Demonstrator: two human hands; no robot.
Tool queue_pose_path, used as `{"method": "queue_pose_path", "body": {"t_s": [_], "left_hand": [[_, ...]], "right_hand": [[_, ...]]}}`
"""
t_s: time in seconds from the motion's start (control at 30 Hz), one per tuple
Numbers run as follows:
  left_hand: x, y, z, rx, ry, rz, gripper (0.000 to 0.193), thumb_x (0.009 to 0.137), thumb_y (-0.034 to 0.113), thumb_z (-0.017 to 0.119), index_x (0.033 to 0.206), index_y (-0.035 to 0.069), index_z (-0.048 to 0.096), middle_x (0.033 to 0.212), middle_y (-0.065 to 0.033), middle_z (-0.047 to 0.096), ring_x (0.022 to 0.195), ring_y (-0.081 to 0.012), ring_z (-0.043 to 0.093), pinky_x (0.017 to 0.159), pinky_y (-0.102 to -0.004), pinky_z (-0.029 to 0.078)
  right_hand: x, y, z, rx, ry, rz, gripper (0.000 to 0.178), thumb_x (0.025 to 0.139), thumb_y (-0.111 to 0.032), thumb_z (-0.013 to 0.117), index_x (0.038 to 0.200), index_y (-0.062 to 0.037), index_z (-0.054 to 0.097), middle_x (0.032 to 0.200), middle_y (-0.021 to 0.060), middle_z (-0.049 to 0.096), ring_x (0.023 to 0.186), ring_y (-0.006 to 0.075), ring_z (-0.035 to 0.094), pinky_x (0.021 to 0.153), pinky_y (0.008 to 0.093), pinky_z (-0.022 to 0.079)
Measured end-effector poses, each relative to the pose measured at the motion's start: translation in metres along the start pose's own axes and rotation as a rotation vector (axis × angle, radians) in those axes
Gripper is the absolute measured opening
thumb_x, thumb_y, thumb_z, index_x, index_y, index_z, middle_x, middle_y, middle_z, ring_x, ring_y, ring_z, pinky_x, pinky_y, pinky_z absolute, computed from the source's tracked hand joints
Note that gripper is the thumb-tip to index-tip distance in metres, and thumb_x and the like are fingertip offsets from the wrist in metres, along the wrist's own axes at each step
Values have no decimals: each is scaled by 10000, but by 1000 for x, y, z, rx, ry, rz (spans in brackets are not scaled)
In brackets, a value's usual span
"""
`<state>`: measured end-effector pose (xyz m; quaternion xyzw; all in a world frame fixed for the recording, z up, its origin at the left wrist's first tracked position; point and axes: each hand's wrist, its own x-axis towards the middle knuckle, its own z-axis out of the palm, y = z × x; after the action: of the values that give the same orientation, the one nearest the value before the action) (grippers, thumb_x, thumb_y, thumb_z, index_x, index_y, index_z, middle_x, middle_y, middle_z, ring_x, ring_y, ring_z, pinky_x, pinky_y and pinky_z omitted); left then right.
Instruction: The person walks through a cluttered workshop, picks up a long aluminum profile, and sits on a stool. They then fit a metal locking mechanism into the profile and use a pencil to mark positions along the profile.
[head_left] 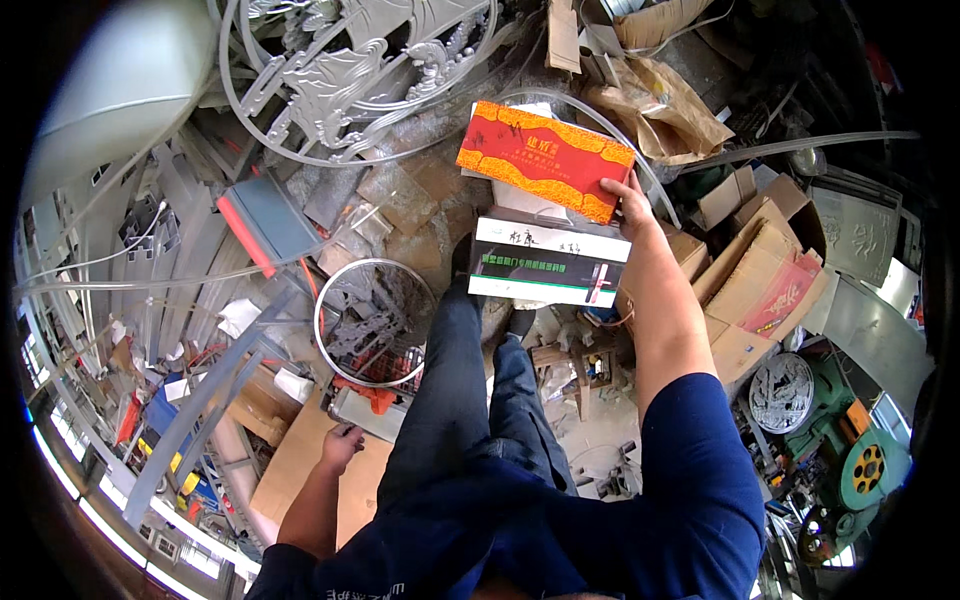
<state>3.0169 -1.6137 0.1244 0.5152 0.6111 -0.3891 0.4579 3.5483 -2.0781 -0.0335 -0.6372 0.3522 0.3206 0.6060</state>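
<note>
My right hand (630,203) reaches forward and grips the right end of a flat red box (540,155) with orange patterned borders, thumb on its top face. Just nearer to me is a black and white box (548,262) with a green stripe and handwriting on it. My right wrist is beside that box; what bears it is hidden. Low at my left side hangs my left hand (342,447), its fingers curled in. Something small and dark shows at its fingertips, too small to name.
Ornate silver metal castings (360,70) lie ahead on the left. A round metal hoop (318,325) stands by my left leg. Open cardboard boxes (740,290) crowd the right, with a green machine (868,470) behind. A flat cardboard sheet (300,475) lies near my left hand.
</note>
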Motion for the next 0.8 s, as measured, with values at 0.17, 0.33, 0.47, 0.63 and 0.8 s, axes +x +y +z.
{"method": "queue_pose_path", "body": {"t_s": [0.17, 0.33, 0.47, 0.63, 0.8], "left_hand": [[16, 38, -5, 40, -96, 32, 200, 938, 190, 623, 981, -4, 635, 804, -49, 629, 638, -137, 589, 601, -283, 507], [28, 64, 27, -79, -98, 143, 182, 945, 197, 617, 987, 19, 628, 811, -39, 636, 642, -105, 566, 593, -255, 474], [-10, 85, 62, -114, -101, 264, 168, 940, 186, 623, 927, 19, 628, 783, -38, 636, 644, -104, 572, 597, -255, 472], [-35, 52, 77, -27, -42, 359, 125, 934, 136, 613, 920, 12, 601, 786, -61, 631, 637, -121, 579, 601, -273, 474], [-74, -5, 100, -271, 150, 519, 203, 863, 74, 622, 1045, -14, 606, 800, -106, 645, 613, -195, 603, 589, -344, 490]], "right_hand": [[52, 66, -89, -470, 283, 21, 791, 799, -253, 772, 1466, -110, 372, 1188, 129, 628, 943, 246, 621, 712, 414, 519], [-29, 130, -101, -929, 191, -246, 561, 807, -165, 759, 1290, 33, 553, 1221, 139, 643, 1090, 235, 610, 957, 336, 463], [-131, 150, -98, -914, 91, -80, 730, 742, -381, 790, 1274, 63, 564, 1234, 243, 628, 1157, 334, 609, 999, 384, 466], [-211, 195, -107, -953, -173, 80, 652, 756, -399, 772, 1241, 8, 615, 1111, 164, 691, 998, 268, 658, 893, 372, 505], [-205, 232, -128, -1096, -351, 79, 774, 745, -472, 735, 1324, 12, 559, 1279, 221, 611, 1196, 316, 587, 1018, 367, 446]]}}
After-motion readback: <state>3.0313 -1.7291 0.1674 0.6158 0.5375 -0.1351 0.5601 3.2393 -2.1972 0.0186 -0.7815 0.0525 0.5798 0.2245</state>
